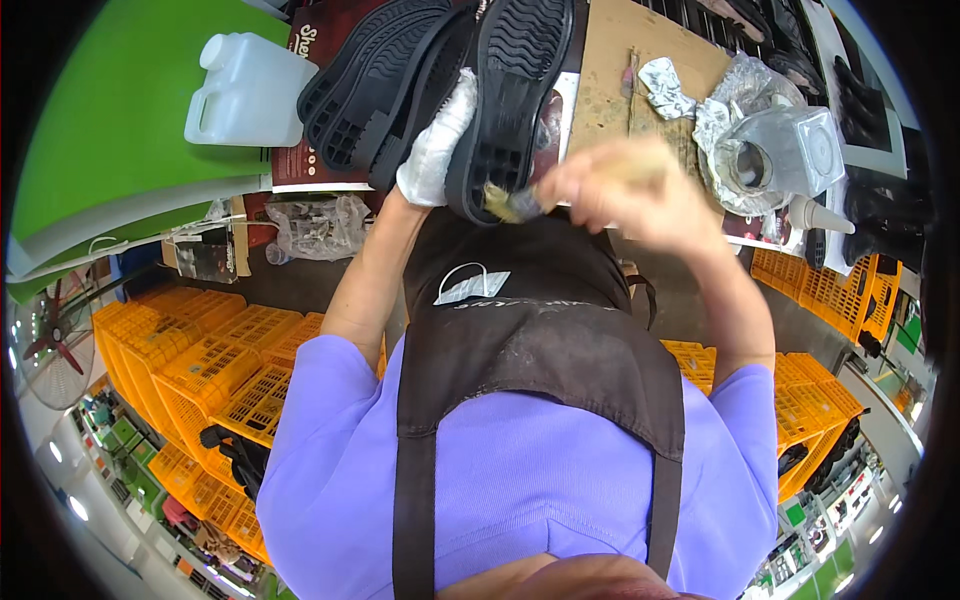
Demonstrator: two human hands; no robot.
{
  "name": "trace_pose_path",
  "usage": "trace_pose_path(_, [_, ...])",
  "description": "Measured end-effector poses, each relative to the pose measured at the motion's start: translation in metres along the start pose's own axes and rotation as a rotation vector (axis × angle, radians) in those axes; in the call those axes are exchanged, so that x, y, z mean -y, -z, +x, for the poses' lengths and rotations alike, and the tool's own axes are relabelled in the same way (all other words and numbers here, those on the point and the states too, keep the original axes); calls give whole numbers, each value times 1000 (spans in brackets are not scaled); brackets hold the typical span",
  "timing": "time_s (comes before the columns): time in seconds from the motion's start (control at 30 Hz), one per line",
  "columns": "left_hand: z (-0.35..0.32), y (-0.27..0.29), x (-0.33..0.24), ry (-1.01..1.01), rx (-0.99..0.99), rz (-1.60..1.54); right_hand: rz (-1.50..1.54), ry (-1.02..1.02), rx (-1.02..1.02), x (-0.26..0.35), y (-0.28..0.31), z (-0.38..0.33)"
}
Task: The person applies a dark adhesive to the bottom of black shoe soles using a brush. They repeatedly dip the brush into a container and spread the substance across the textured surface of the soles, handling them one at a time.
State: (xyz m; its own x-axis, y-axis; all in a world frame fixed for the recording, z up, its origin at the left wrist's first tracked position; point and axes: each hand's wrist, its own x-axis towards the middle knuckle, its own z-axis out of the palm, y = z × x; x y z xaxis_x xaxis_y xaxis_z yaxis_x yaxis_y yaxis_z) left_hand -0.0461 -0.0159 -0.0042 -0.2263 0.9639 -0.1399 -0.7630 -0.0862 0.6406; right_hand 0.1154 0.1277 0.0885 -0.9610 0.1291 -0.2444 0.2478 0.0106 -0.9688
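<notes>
My left hand [440,145], in a white glove, grips the left edge of a black shoe sole [520,62]. The sole's patterned face points up, and its rounded near end is closest to me. My right hand [625,190] is bare and blurred by motion, with its fingers closed on a brush [522,206]. The pale bristles touch the gridded near end of the sole; the handle is mostly covered by my fingers. Left of my gloved hand, several more black soles [365,95] lie overlapped in a row.
A white plastic jug [250,92] stands on the left of a green surface [130,90]. To the right are a worn brown board [605,75], a clear plastic container [800,150] and a plastic-wrapped cup [742,168]. Orange crates [215,365] stack behind me on both sides.
</notes>
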Motion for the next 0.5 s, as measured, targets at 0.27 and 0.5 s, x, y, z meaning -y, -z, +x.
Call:
trace_pose_path(0.27, [-3,-2,9,-141,-22,675,-178,63,-364,-3,52,45])
trace_pose_path(0.5, [-4,-22,6,-186,2,672,-258,202,-604,17,51,57])
